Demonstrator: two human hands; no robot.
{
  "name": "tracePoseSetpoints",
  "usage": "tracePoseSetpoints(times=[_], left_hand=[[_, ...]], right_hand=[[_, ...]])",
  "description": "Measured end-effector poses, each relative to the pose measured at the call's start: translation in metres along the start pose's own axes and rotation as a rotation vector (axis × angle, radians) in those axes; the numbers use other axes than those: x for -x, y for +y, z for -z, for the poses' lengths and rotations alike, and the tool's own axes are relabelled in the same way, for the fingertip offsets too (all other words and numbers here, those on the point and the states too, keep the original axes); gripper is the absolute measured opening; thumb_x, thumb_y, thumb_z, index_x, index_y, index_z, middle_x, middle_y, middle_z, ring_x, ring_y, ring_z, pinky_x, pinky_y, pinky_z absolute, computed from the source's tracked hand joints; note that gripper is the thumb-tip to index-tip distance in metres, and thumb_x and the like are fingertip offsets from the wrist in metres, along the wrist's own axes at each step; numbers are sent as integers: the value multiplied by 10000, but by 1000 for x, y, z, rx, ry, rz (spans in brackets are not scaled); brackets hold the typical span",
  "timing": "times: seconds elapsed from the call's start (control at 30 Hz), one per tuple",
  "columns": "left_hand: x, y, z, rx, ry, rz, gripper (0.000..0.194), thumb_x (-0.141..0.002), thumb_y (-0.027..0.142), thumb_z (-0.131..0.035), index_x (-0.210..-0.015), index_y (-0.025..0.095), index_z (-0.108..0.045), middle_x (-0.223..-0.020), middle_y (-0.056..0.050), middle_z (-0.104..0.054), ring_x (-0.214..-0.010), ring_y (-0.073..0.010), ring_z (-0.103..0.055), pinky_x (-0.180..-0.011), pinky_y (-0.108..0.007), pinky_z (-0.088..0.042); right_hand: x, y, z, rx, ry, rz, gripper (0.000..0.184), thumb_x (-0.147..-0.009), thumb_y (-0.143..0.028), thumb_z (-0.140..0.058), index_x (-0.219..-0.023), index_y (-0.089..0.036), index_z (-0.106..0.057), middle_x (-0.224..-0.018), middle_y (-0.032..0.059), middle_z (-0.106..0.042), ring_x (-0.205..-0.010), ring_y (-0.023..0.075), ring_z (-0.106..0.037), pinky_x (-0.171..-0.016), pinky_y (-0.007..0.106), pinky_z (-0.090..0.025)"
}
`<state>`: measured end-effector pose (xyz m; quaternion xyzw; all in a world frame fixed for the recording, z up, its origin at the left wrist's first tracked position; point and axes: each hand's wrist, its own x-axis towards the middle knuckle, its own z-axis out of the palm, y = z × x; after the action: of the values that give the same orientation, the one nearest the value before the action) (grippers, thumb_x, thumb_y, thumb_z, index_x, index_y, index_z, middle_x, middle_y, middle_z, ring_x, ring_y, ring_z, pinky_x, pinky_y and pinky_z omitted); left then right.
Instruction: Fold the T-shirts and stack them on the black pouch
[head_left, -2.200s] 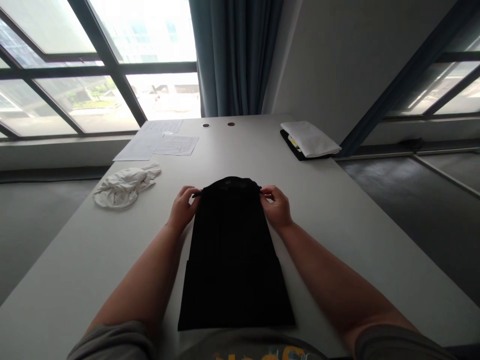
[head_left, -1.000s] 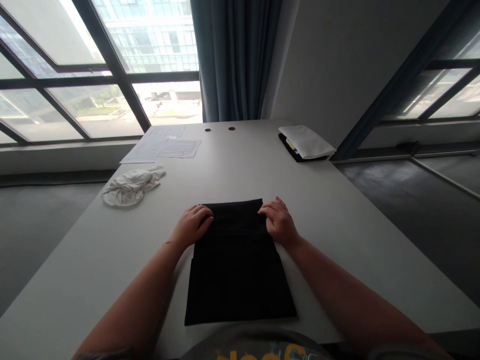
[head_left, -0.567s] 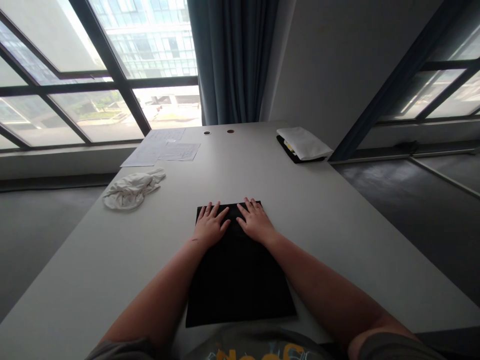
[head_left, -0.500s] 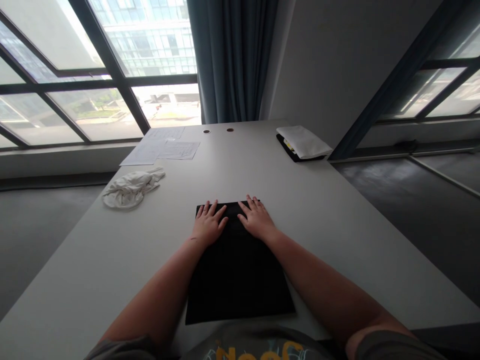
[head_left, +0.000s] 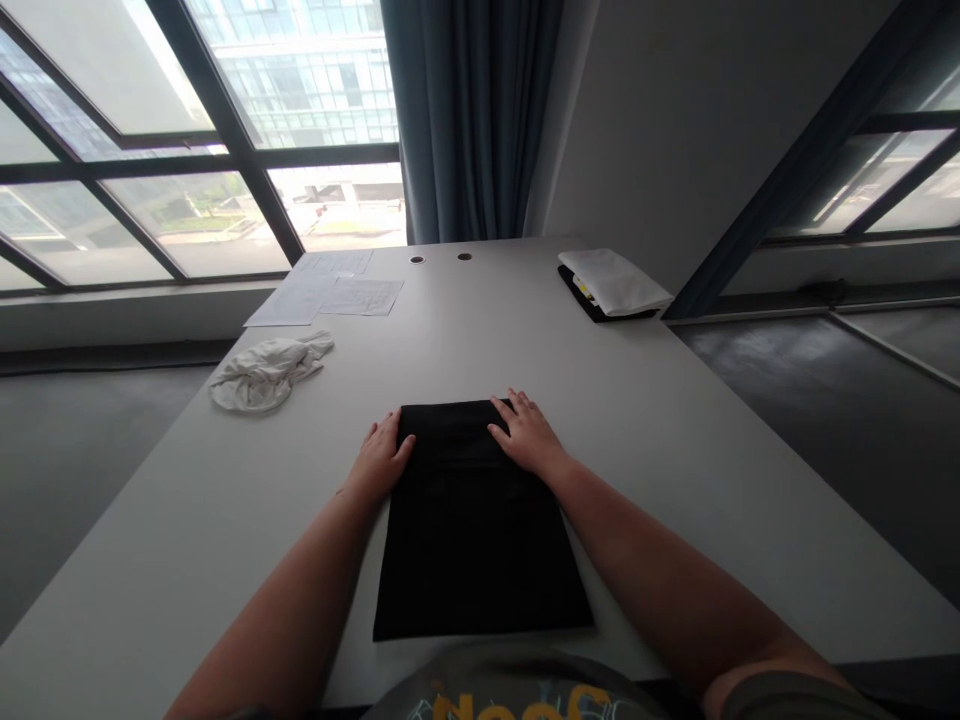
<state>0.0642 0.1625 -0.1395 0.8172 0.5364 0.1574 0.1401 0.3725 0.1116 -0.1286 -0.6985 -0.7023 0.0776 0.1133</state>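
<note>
A flat black rectangular piece point(head_left: 480, 540), which looks like folded cloth or a fabric bag, lies on the white table point(head_left: 675, 480) right in front of me. A faint crease or seam runs across its upper part. At its far left corner, my left hand point(head_left: 381, 455) rests along the edge, with the thumb on the black piece and the fingers stretched beside it. My right hand point(head_left: 525, 430) lies over the far right corner, fingers spread and pressed flat. Neither hand grips anything.
Left of the black piece lies a crumpled white cloth point(head_left: 271, 372). Paper sheets point(head_left: 360, 296) are at the far left corner. A folded white item point(head_left: 615, 282) sits on a black one at the far right. Two round holes mark the table's far side, near a blue curtain point(head_left: 472, 120).
My left hand has slid left, from on top of the black piece to its left edge. My right hand has shifted slightly right, towards the right edge.
</note>
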Motion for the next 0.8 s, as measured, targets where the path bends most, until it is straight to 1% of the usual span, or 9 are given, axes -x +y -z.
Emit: tracePoseSetpoints(times=[0.13,0.2,0.27,0.37,0.43,0.5,0.6,0.7,0.8], left_hand=[[-9,0,3,61,3,-1,599,-1034,413,-427,-1584,179,-389,-1605,-126,-476,-1527,-252,-386,-1287,-500,-251],[-15,0,5,88,31,3,565,-1034,396,-423,-1556,181,-437,-1586,-116,-505,-1508,-258,-417,-1273,-493,-279],[-23,-1,8,142,89,12,512,-1043,368,-389,-1515,198,-493,-1514,-95,-588,-1440,-247,-503,-1232,-464,-349],[-39,-2,14,190,167,66,458,-1044,340,-377,-1451,238,-559,-1318,-57,-723,-1269,-242,-626,-1125,-431,-450],[-51,-3,17,139,153,96,406,-1024,357,-436,-1363,256,-634,-1215,-52,-758,-1172,-258,-661,-1066,-427,-477],[-61,-3,19,55,100,82,321,-996,382,-503,-1203,267,-720,-1156,-53,-765,-1124,-267,-669,-1031,-416,-481],[-69,-4,18,-14,45,44,249,-981,392,-534,-1019,267,-747,-1098,-51,-764,-1105,-265,-664,-999,-397,-478],[-70,-5,17,-22,53,48,240,-989,378,-517,-998,252,-722,-1090,-65,-752,-1093,-261,-658,-974,-387,-477],[-68,-6,16,-26,75,65,231,-995,354,-499,-992,238,-699,-1104,-79,-741,-1093,-260,-653,-973,-382,-472]], right_hand=[[-1,6,-2,-61,31,25,631,-1020,-473,-511,-1588,-203,-455,-1678,146,-340,-1562,364,-267,-1279,514,-219],[-4,15,-3,-135,74,62,586,-1018,-452,-508,-1545,-197,-516,-1656,143,-377,-1544,336,-312,-1277,489,-245],[-9,27,-3,-213,163,77,521,-1017,-405,-485,-1477,-181,-589,-1624,147,-417,-1510,304,-371,-1265,456,-290],[-18,46,-5,-243,307,4,451,-981,-323,-499,-1345,-136,-686,-1499,187,-528,-1417,317,-468,-1232,468,-350],[-23,56,-7,-218,340,-27,392,-939,-302,-556,-1243,-132,-735,-1390,196,-599,-1339,335,-521,-1203,492,-381],[-25,63,-9,-209,342,-7,320,-909,-294,-605,-1149,-146,-757,-1306,185,-638,-1274,328,-556,-1168,487,-414],[-26,66,-10,-235,376,16,223,-885,-276,-642,-1049,-166,-746,-1223,168,-663,-1201,308,-587,-1117,470,-452],[-26,67,-11,-275,422,37,160,-871,-254,-654,-996,-182,-722,-1192,157,-670,-1171,302,-594,-1097,476,-458],[-27,66,-10,-284,459,58,128,-871,-240,-651,-977,-197,-709,-1168,148,-681,-1174,311,-582,-1113,506,-435]])
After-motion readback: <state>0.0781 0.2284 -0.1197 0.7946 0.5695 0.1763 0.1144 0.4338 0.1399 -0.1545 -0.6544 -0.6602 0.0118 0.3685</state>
